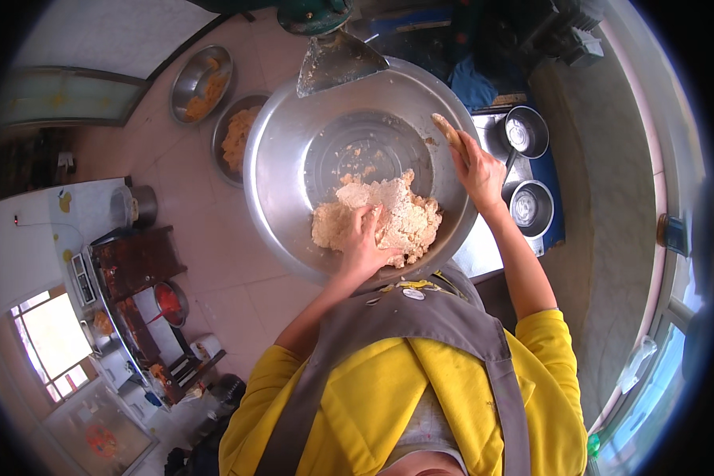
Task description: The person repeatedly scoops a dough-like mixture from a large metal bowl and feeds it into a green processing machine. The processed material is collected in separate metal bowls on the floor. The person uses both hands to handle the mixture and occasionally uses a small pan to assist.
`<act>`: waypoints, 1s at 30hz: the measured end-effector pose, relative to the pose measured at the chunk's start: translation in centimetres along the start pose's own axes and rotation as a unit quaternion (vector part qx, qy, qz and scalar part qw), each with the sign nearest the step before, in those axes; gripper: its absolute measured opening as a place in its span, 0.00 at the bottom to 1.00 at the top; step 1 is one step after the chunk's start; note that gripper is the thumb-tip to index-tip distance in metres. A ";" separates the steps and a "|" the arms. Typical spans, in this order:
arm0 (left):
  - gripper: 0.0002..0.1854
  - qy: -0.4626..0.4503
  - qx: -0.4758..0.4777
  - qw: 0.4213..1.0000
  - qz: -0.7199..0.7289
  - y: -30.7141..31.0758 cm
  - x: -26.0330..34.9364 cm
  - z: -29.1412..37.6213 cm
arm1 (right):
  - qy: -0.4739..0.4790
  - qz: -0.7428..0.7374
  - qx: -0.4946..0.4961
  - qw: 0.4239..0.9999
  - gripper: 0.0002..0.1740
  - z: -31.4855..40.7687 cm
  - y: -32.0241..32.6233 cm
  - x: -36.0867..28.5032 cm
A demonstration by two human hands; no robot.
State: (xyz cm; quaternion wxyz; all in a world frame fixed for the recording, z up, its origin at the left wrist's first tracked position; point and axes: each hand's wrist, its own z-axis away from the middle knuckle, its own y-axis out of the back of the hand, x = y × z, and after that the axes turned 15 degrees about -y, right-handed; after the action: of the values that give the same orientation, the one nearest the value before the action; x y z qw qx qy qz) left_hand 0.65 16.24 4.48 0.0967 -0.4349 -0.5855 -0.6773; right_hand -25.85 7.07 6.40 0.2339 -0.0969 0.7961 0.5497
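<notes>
A large stainless steel basin [279, 154] lies before me, with a mound of pale, crumbly dough [416, 220] in its near part. My left hand [366, 247] presses on the dough, fingers spread, with dough under the fingertips. At the basin's right side, my right hand [479, 172] is closed around a short stick-like tool [452, 132], perhaps wooden, whose dough-smeared tip points over the basin. Small crumbs are scattered on the basin's bottom. Above the far rim hangs a metal chute [339, 59] of a green machine [314, 16], with residue stuck on it.
Two metal bowls [179, 74] [217, 143] of orange-brown mash stand on the tiled floor at the left. Two steel pans, one upper [526, 132] and one lower [532, 209], rest right of the basin. A blue cloth [472, 83] hangs behind. A shelf unit [137, 262] stands lower left.
</notes>
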 end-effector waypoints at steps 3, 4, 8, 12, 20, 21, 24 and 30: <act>0.43 0.000 0.045 0.999 -0.026 -1.4 -1.1 -1.0 | 0.004 0.003 0.006 1.000 0.18 0.0 -0.1 0.2; 0.40 0.009 0.039 0.999 -0.028 -1.6 -1.7 -1.5 | 0.005 0.002 0.005 1.000 0.18 0.1 -0.1 0.2; 0.24 0.047 0.067 0.997 -0.010 -0.8 -3.4 -4.4 | -0.003 0.009 -0.001 1.000 0.18 0.0 -0.2 0.2; 0.19 -0.016 0.144 0.989 0.003 0.7 -2.2 -6.2 | 0.012 -0.013 0.020 1.000 0.18 0.0 -0.2 0.1; 0.17 -0.303 0.260 0.916 -0.024 4.3 1.9 -4.4 | 0.011 -0.014 0.024 1.000 0.17 -0.2 -0.2 0.3; 0.16 -0.335 0.292 0.896 -0.009 4.9 2.3 -4.5 | 0.008 -0.017 0.023 1.000 0.17 -0.1 -0.2 0.2; 0.27 -0.310 0.423 0.851 0.016 5.5 3.5 -5.8 | 0.003 -0.031 0.025 0.999 0.16 -0.2 -0.2 0.1; 0.32 -0.184 0.356 0.916 0.005 5.6 1.9 -5.3 | 0.004 -0.020 0.022 1.000 0.17 -0.2 0.0 0.1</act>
State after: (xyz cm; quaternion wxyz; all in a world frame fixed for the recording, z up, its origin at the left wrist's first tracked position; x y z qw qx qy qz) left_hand 0.59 10.70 10.15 0.1393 -0.4915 -0.7932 -0.3315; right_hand -25.97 6.91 6.41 0.2442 -0.1096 0.8068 0.5267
